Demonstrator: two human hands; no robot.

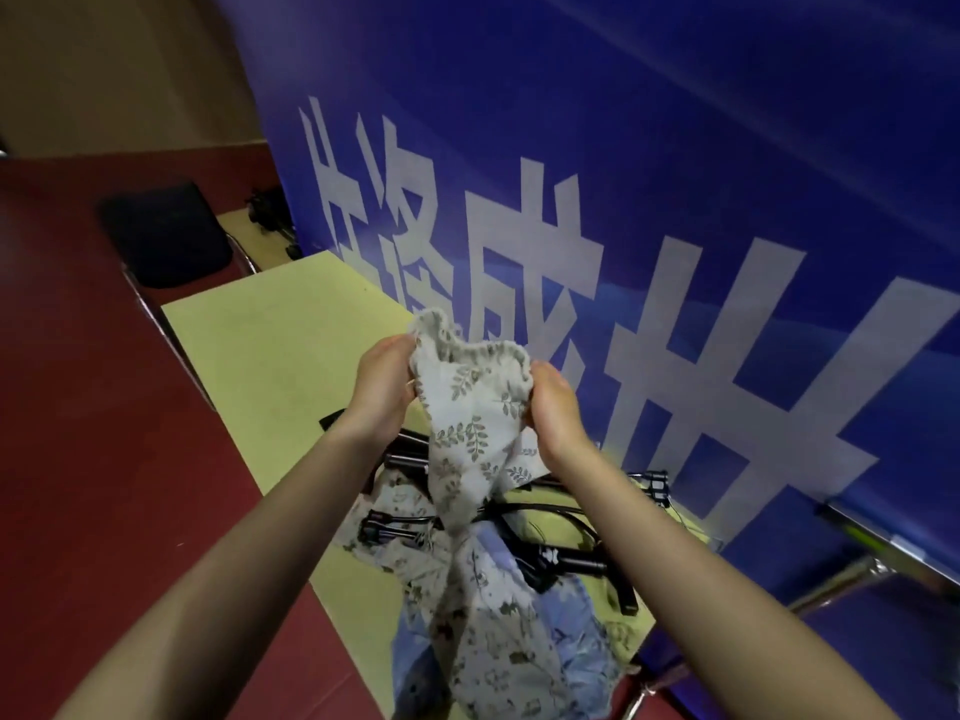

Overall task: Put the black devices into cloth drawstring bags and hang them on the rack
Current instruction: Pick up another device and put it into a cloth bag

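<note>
Dark red floor (104,459), beige wall (119,70) at back, big blue banner (675,122) w/ white characters on right, pale yellow-green table (270,345) beside it, black padded chair (166,233) w/ metal legs behind table.

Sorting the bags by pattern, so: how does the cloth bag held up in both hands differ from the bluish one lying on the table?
The held bag is beige with green leaf sprigs; the bluish bag is pale blue.
The held bag hangs upright, gripped at its frilled mouth by the left hand and right hand; the bluish bag lies crumpled.
Both are cloth.
</note>
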